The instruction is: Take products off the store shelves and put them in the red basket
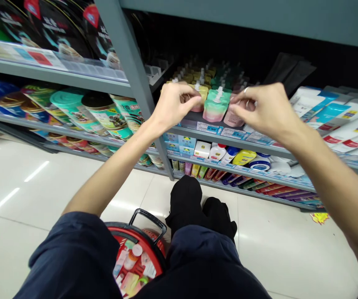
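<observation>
Small spouted pouches stand in rows on the shelf before me. My left hand (pixel 177 101) is closed at the side of a yellow and pink spout pouch (pixel 201 96), thumb and curled fingers at its edge. Opposite it, my right hand (pixel 264 110), with a ring on one finger, closes at the upper edge of a pink spout pouch (pixel 233 117). Between the two hands stands a green and pink spout pouch (pixel 217 106) with a white spout, touched by neither. My curled fingers partly hide both outer pouches.
White and blue tubes (pixel 347 118) lie to the right. Lower shelves hold boxes, jars and a yellow bottle (pixel 244 157). Tins (pixel 99 110) stand left of the grey upright (pixel 132 62). By my legs, a red basket (pixel 158 265) with a black handle (pixel 149 219) holds several items.
</observation>
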Available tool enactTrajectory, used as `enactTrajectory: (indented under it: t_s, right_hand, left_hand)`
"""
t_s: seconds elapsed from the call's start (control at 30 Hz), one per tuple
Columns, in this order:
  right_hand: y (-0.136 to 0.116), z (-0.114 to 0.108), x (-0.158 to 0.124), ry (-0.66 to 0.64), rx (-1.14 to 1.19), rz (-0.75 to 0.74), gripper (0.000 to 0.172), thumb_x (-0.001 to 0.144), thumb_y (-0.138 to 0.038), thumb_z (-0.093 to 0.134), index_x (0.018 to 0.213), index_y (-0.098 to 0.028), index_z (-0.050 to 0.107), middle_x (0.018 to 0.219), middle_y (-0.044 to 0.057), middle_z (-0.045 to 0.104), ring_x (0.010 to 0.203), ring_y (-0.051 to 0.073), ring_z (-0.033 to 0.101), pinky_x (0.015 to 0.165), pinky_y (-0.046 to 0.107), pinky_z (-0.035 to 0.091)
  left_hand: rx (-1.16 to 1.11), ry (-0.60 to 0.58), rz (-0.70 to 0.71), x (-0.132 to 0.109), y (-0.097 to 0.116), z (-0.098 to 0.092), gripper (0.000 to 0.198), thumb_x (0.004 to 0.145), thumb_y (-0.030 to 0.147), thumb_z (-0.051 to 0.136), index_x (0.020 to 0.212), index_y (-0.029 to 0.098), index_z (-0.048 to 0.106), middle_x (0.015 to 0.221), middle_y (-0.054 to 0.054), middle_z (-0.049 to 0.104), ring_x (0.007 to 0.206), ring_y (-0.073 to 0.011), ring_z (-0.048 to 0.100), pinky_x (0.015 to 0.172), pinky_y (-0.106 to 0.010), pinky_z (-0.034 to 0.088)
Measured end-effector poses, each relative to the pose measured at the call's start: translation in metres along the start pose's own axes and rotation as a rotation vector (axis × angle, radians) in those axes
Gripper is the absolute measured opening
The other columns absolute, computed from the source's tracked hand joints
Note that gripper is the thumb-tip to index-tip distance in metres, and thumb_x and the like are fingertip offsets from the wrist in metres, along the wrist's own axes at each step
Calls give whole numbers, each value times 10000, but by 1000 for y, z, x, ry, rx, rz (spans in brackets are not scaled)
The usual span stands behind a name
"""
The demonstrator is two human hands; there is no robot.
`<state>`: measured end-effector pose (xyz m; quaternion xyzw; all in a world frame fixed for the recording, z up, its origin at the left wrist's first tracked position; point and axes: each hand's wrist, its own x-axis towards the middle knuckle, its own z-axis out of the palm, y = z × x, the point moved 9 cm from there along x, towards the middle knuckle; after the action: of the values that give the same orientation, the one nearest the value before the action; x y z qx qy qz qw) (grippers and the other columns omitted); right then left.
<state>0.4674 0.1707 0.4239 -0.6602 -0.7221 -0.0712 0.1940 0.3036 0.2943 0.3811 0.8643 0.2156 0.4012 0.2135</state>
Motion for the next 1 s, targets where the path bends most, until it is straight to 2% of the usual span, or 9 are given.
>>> enactTrajectory:
  t_s: [0.2, 0.4, 0.47, 0.53, 0.6, 0.67, 0.77, 0.87, 1.0]
  right_hand:
    - [-8, 42, -15, -117, -19, -34, 262, 945, -331, 606, 1030, -182, 805, 837, 65, 770, 826, 245, 673, 785, 353, 464]
    - [-6, 45, -10, -146, -62, -39, 271, 981, -326, 534, 967, -205, 776, 892, 97, 773, 867, 277, 683, 801, 383, 473]
    - [-16, 39, -19, -103, -26, -64, 299, 1007, -374, 520, 1045, -226, 777, 951, 119, 780, 921, 308, 700, 830, 417, 492]
    - [-30, 31, -46, 44, 61, -57, 336, 1030, -432, 515, 1175, -267, 770, 980, 134, 782, 925, 324, 718, 842, 452, 513]
    - [-33, 33, -95, 266, 180, 41, 330, 1029, -479, 547, 1256, -361, 756, 930, 125, 780, 807, 311, 728, 770, 473, 530]
    - [-27, 62, -161, 405, 314, 196, 252, 991, -500, 610, 1200, -507, 752, 892, 98, 775, 666, 293, 704, 657, 483, 524]
    - [-23, 178, -265, 14, 518, 484, 330, 997, -570, 566, 1314, -580, 657, 880, 82, 751, 739, 326, 737, 685, 515, 571]
    - [-35, 275, -378, -278, 689, 756, 554, 948, -648, 585, 1418, -357, 620, 1127, 119, 770, 937, 345, 771, 853, 549, 622]
    - [-54, 327, -464, -419, 795, 917, 711, 965, -636, 581, 1513, -187, 511, 1247, 136, 727, 963, 255, 730, 831, 415, 622]
  left_hand:
    - [94, -194, 122, -21, 16, 19, 161, 917, 358, 738, 965, 212, 788, 967, -47, 720, 1058, -266, 668, 1037, -473, 507]
    - [142, -233, 115, -13, 15, 35, 217, 988, 358, 655, 879, 182, 722, 966, -79, 667, 1077, -279, 634, 1058, -494, 483]
    - [189, -192, 89, -21, 28, 20, 250, 1000, 396, 658, 871, 185, 697, 974, -89, 670, 1082, -278, 627, 1042, -477, 490]
    - [202, -14, 49, -49, 44, -24, 230, 1029, 392, 631, 927, 196, 698, 1011, -86, 695, 1067, -250, 634, 1000, -435, 511]
    - [183, 325, -31, -109, 53, -92, 210, 1069, 358, 569, 988, 220, 706, 1012, -56, 718, 979, -201, 659, 928, -390, 533]
    - [252, 680, -197, -207, 52, -156, 243, 1085, 383, 533, 973, 253, 704, 914, -20, 707, 829, -166, 653, 841, -380, 539]
    - [530, 807, -713, -383, 36, -197, 384, 1057, 578, 483, 925, 278, 683, 779, -2, 642, 757, -165, 609, 780, -410, 515]
    - [509, 522, -1333, -555, 6, -164, 583, 1044, 698, 287, 942, 268, 667, 692, 18, 626, 808, -174, 603, 796, -419, 514]
    - [273, 165, -1647, -688, -18, -63, 579, 947, 721, 592, 754, 182, 683, 633, -1, 647, 705, -168, 621, 742, -373, 548]
